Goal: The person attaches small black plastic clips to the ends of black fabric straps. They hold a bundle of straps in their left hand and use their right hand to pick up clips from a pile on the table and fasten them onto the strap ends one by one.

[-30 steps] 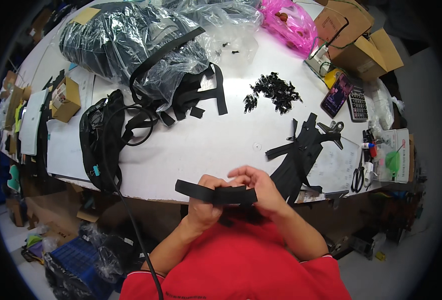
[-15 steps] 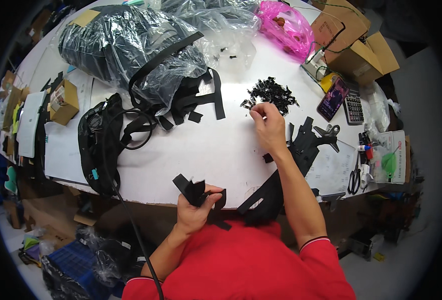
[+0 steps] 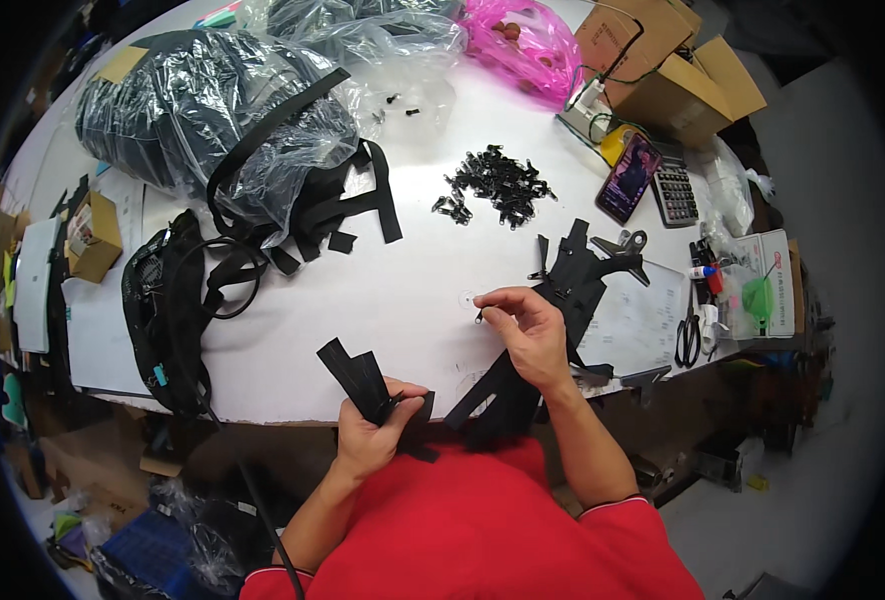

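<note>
Left hand (image 3: 371, 443) grip closed on black webbing strap (image 3: 360, 378) at worktop (image 3: 383, 300) edge. Right hand (image 3: 529, 328) fingertips pinch small black zipper slider (image 3: 480, 316) above worktop, near slider pile (image 3: 496, 184).

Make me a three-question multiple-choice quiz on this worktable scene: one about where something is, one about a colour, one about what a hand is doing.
1. Where does the pile of small black clips lie?
A. on the white table, past the right hand
B. inside a cardboard box
C. on the floor

2. What colour is the plastic bag at the far edge?
A. green
B. pink
C. yellow

3. What is the left hand doing?
A. resting flat and empty
B. holding scissors
C. gripping a folded black strap

Answers: 1 A, the pile sits on bare tabletop beyond the right hand. 2 B, it is bright pink. 3 C, fingers wrap the strap at the table's near edge.
</note>
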Demonstrator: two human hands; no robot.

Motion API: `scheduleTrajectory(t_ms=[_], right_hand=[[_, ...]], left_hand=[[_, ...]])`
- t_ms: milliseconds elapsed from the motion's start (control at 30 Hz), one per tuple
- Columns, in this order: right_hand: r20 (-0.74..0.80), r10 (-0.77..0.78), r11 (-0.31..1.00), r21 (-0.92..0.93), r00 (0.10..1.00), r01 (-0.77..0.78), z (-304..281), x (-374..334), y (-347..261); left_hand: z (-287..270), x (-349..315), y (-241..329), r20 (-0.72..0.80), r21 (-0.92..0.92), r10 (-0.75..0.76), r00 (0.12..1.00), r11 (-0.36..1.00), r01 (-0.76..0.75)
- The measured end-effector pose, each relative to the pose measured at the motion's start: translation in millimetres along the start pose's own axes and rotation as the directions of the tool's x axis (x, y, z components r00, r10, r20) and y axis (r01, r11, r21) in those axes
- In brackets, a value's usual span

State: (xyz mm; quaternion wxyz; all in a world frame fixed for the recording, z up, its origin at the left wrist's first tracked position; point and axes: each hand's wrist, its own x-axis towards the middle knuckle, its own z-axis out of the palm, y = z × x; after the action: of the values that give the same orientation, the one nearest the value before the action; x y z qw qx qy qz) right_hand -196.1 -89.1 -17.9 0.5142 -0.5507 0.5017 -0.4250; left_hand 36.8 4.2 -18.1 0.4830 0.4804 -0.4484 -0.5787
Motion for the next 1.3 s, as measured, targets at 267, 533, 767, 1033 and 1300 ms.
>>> scheduleTrajectory(t_ms=[267, 533, 767, 1033, 1300], right_hand=[[0.026, 0.074, 0.958, 0.277, 0.997, -0.078, 21, -35, -9], [0.142, -0.123, 0.992, 0.038, 0.982, 0.118, 37, -54, -35], [0.141, -0.041, 0.997, 0.069, 0.989, 0.031, 39, -60, -37], [0.265, 0.062, 0.998, -0.031, 0.962, -0.056, 32, -58, -40], [0.232, 0.028, 0.999, 0.016, 0.972, -0.032, 32, -62, -36]], left_hand=[[4, -2, -7, 0.01, -0.01, 0.034, 0.999, 0.999, -0.034], [10, -7, 11, 0.002, -0.074, -0.004, 1.0, 0.997, 0.004], [13, -9, 17, 0.002, -0.023, 0.109, 0.994, 0.994, -0.109], [10, -9, 18, 0.058, 0.05, 0.12, 0.991, 0.991, -0.123], [13, -9, 19, 0.066, 0.076, 0.125, 0.99, 0.989, -0.13]])
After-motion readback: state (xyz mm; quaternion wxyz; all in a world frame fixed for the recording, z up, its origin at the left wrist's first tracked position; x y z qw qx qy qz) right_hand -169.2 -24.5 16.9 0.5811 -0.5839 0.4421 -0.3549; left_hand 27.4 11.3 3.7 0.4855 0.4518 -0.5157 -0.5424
